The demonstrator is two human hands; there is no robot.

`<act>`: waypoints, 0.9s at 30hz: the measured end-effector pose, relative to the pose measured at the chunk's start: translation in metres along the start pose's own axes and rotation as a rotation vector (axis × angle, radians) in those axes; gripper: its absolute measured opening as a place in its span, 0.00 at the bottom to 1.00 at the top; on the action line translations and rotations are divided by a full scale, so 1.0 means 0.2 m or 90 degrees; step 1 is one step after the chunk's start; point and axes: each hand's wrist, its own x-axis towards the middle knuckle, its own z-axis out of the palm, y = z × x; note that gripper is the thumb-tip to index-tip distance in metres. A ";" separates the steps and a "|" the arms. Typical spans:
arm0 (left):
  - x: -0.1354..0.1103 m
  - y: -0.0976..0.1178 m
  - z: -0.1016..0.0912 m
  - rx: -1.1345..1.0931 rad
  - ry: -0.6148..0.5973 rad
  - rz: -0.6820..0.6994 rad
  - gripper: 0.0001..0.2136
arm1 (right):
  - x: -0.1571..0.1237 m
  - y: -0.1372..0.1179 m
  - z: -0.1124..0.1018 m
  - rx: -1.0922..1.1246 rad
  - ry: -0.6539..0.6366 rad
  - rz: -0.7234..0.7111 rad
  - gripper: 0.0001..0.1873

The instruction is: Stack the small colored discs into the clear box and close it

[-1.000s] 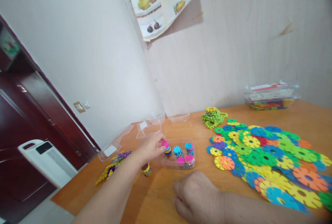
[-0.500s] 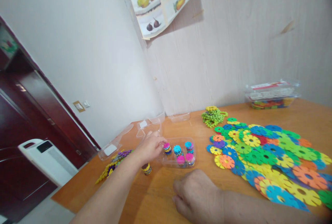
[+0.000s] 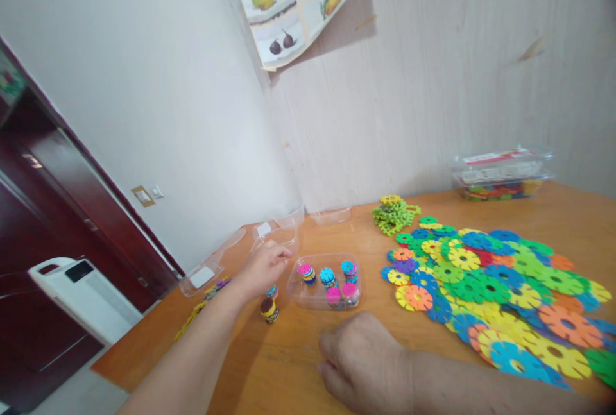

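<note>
My left hand (image 3: 265,269) is in the air just left of a clear plastic tray (image 3: 294,296), its fingers loosely apart with nothing seen in them. Inside the tray stand several short stacks of small notched discs, among them a pink-topped stack (image 3: 307,274) at the left and a blue-topped stack (image 3: 328,278) in the middle. Below my left hand, a brown-topped disc stack (image 3: 269,311) stands on the table, with a blue-topped stack (image 3: 272,291) partly hidden behind it. My right hand (image 3: 363,357) rests closed on the table in front of the tray; its palm side is hidden.
A wide heap of large coloured notched discs (image 3: 491,287) covers the right of the wooden table (image 3: 289,364). Green pieces (image 3: 394,216) are piled behind. A lidded clear box (image 3: 503,177) stands at the back right, empty-looking clear containers (image 3: 276,233) at the back left.
My left hand has let go of the pink-topped stack in the tray and moved left, out over the table. My right hand has stayed where it was.
</note>
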 end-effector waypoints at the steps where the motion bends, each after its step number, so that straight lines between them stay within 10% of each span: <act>1: -0.01 -0.05 0.00 -0.016 -0.015 -0.037 0.11 | 0.00 0.00 0.00 0.004 0.003 0.002 0.17; 7: -0.08 -0.27 0.06 -0.153 -0.151 -0.201 0.15 | 0.00 0.01 0.00 0.012 -0.012 0.009 0.16; 13: -0.13 -0.26 0.05 -0.188 -0.221 -0.292 0.19 | 0.00 0.01 0.01 0.004 -0.004 0.014 0.17; 21: -0.14 -0.27 0.03 -0.150 -0.219 -0.290 0.14 | 0.00 0.00 0.00 0.004 -0.017 0.009 0.16; 27: -0.07 -0.17 -0.02 -0.113 -0.058 -0.151 0.10 | 0.00 0.00 0.01 0.002 0.000 0.005 0.16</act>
